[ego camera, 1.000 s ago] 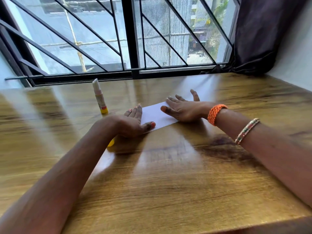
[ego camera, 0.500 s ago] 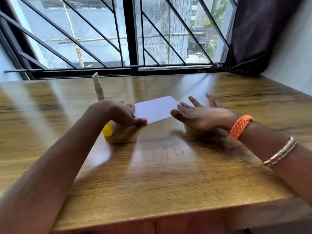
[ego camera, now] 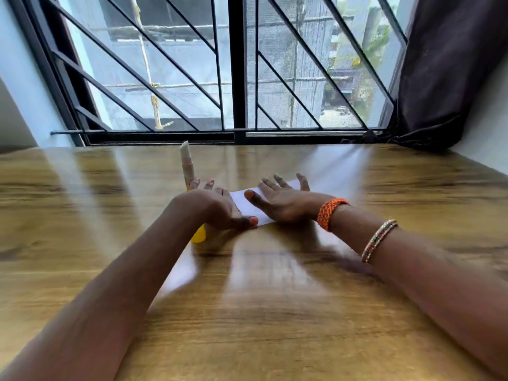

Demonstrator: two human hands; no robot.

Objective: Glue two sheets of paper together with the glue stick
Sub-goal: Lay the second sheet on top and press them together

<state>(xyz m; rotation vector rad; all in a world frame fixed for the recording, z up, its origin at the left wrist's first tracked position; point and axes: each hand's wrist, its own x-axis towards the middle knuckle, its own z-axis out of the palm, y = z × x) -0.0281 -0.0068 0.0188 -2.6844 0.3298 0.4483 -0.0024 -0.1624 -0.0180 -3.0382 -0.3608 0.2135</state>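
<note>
Paper (ego camera: 248, 206): mostly covered by both hands; whether one sheet or two cannot be told. Glue stick (ego camera: 187, 163): base hidden behind left hand (ego camera: 217, 209); label too blurred to read. Yellow cap (ego camera: 198, 235): half hidden under the left wrist. Right hand (ego camera: 283, 200): palm contact unclear. Both forearms cut off by frame edges. Worktop (ego camera: 275, 312) grain smeared by motion blur.

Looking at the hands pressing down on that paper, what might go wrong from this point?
1. The glue stick stands upright, uncapped, just beyond the left hand; a careless sweep might knock it over and smear the table.
2. The yellow cap lies partly hidden under the left wrist, so it may get nudged and roll off.
3. The right hand covers much of the paper; uneven pressing could shift the sheets out of line.
</note>
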